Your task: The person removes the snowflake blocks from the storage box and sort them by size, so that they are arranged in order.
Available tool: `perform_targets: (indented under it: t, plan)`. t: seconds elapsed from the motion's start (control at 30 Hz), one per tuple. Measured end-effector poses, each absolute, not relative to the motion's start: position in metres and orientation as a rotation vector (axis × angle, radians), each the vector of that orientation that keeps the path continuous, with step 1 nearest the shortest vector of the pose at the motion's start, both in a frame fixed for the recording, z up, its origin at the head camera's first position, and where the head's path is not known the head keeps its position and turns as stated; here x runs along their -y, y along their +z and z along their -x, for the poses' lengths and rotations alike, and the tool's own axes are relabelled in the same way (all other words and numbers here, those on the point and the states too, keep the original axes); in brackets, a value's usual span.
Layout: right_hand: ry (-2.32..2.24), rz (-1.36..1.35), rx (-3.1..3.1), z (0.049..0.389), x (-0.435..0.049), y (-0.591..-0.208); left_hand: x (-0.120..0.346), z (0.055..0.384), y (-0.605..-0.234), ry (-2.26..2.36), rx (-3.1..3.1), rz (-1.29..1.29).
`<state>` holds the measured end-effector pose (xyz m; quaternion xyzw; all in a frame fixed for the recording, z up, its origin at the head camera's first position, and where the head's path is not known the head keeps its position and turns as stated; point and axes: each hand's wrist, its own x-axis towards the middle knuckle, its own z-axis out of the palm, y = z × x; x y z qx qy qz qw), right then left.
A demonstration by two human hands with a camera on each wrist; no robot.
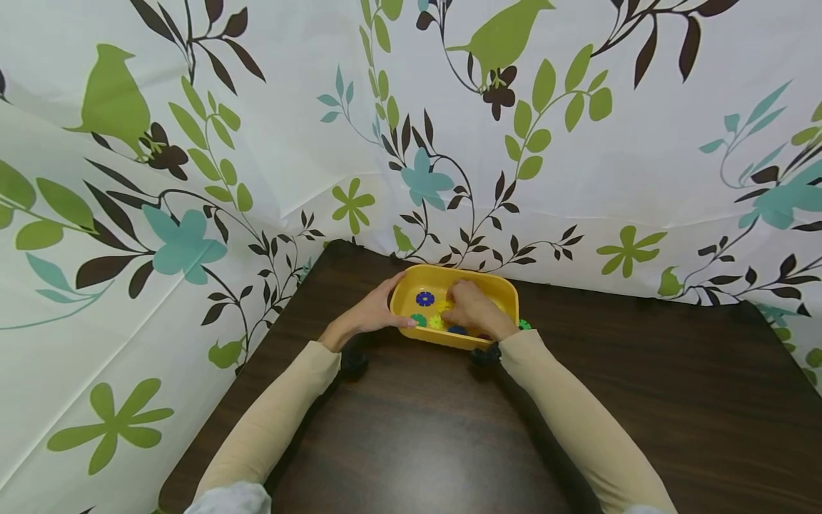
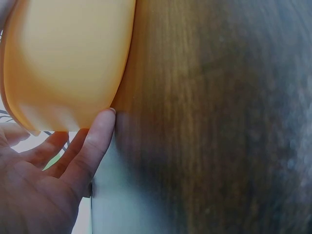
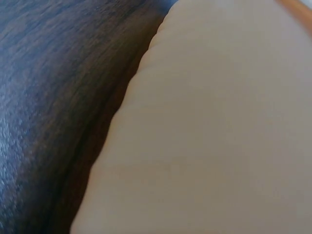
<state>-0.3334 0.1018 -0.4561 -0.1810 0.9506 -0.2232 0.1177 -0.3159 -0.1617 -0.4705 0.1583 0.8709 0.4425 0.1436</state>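
Observation:
A yellow plastic bin (image 1: 401,285) with rounded corners sits near the back edge of the table. My left hand (image 1: 372,308) grips its left end, thumb along the near rim and fingers round the outside; the left wrist view shows the fingertips (image 2: 105,119) against the bin wall (image 2: 68,63). My right hand (image 1: 474,307) reaches down inside the bin, fingers bent among notched plastic discs. Near it lie a blue disc (image 1: 425,299), a green disc (image 1: 419,320) and a yellow disc (image 1: 436,322). I cannot tell whether the right fingertips hold a disc.
Another green disc (image 1: 524,325) shows just beyond the bin's right end. Patterned cloth (image 1: 308,143) hangs behind and left of the dark wooden table (image 1: 417,428). A beige sleeve (image 3: 204,126) fills most of the right wrist view.

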Motion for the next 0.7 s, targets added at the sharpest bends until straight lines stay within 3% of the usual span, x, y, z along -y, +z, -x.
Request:
perform_targets:
  t: [0.7]
  plan:
    - [-0.812,0.58,-2.926,0.305,-0.141,-0.439,0.162,0.315,-0.472,1.258,-2.548,-0.482]
